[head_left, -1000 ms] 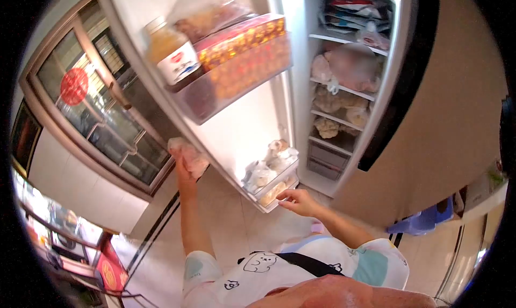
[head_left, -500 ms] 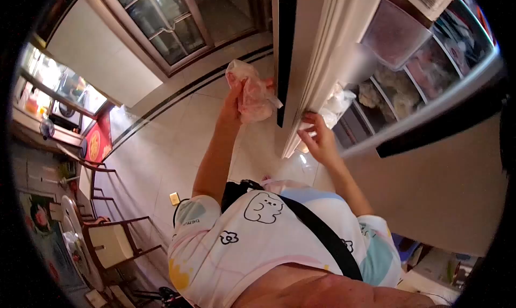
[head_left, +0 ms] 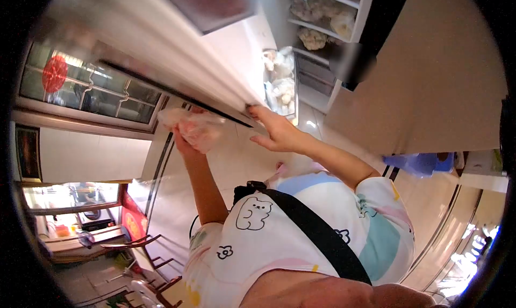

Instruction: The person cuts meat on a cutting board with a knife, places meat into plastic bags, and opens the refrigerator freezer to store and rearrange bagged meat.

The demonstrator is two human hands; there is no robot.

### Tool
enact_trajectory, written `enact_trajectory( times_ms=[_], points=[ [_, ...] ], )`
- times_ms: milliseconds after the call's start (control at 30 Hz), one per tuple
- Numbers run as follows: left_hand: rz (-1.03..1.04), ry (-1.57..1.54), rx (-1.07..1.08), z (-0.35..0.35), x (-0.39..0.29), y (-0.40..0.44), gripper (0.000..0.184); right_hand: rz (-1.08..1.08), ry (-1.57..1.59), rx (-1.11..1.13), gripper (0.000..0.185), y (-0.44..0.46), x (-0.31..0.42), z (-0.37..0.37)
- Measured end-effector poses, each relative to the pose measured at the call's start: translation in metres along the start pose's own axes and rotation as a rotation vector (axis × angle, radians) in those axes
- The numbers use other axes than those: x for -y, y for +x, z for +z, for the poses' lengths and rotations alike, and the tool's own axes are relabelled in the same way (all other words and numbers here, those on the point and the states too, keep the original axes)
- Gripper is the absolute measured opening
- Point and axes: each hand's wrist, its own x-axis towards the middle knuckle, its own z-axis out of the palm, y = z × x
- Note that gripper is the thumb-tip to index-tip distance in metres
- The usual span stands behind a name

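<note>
My left hand (head_left: 184,142) is closed around a thin clear plastic bag (head_left: 201,133) with something pinkish in it; the exact contents are blurred. Beside it, my right hand (head_left: 277,132) has its thumb apart from its fingers, and its fingertips touch the edge of the open fridge door (head_left: 226,88). A black strip runs along that door. Just past the right hand, a bin (head_left: 290,106) holds several white plastic bags. Farther in, the fridge shelves (head_left: 322,30) carry bagged lumps of food.
A second open door panel (head_left: 424,88) stands on the right, with blue items (head_left: 419,163) near its lower edge. A glass-paned window or door (head_left: 91,88) is at the left. Wooden chairs (head_left: 153,243) stand lower left on the tiled floor.
My view has turned. The fridge door now lies slanted across the upper left. The bag and my left hand appear farther left and lower; my right hand's fingers have spread at the door edge.
</note>
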Motion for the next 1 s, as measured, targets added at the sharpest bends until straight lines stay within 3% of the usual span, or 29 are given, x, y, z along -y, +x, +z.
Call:
enact_trajectory(
  times_ms=[33,67,133,200,267,333,433,533,667,767,800,867,933,1000],
  points=[
    [0.108,0.058,-0.030,-0.026,0.001,0.011,0.053,0.001,0.073,-0.077,0.054,-0.006,-0.007,-0.001],
    [0.085,0.077,-0.039,-0.018,-0.002,0.013,0.053,0.022,0.091,-0.090,0.054,-0.017,-0.019,0.001],
    [0.149,0.194,-0.276,0.005,-0.009,0.011,0.059,0.414,0.275,0.167,0.038,-0.056,-0.061,0.006],
    [0.202,0.260,-0.404,0.034,-0.013,0.013,0.059,0.608,0.093,0.139,0.022,-0.087,-0.094,0.005],
    [0.235,0.290,-0.454,0.034,-0.007,0.017,0.057,0.714,0.040,0.044,0.019,-0.096,-0.124,-0.003],
    [0.302,0.308,-0.353,0.016,-0.007,0.023,0.054,0.737,-0.055,-0.019,0.019,-0.080,-0.143,-0.020],
    [0.194,0.241,-0.321,-0.006,-0.015,0.031,0.053,0.579,-0.158,-0.222,0.018,-0.020,-0.165,-0.034],
    [0.254,0.301,-0.351,0.006,-0.009,0.039,0.054,0.370,-0.433,-0.398,0.020,0.044,-0.195,-0.025],
    [0.298,0.353,-0.360,-0.001,-0.011,0.047,0.054,0.325,-0.698,-0.274,0.019,0.100,-0.240,0.001],
    [0.203,0.195,-0.282,-0.031,-0.018,0.050,0.054,0.324,-0.802,-0.194,0.017,0.102,-0.265,0.009],
    [0.038,0.020,-0.013,-0.042,-0.022,0.051,0.053,0.310,-0.805,-0.190,0.017,0.102,-0.264,0.006],
    [-0.105,-0.154,0.250,-0.050,-0.025,0.050,0.051,0.268,-0.545,-0.445,0.012,0.100,-0.262,-0.001],
    [-0.026,-0.051,0.031,-0.050,-0.021,0.049,0.048,0.713,0.106,-0.410,0.013,0.092,-0.250,-0.023],
    [0.021,-0.008,-0.082,-0.048,-0.017,0.047,0.046,0.668,0.868,-0.450,0.015,0.076,-0.216,-0.049]
  ],
)
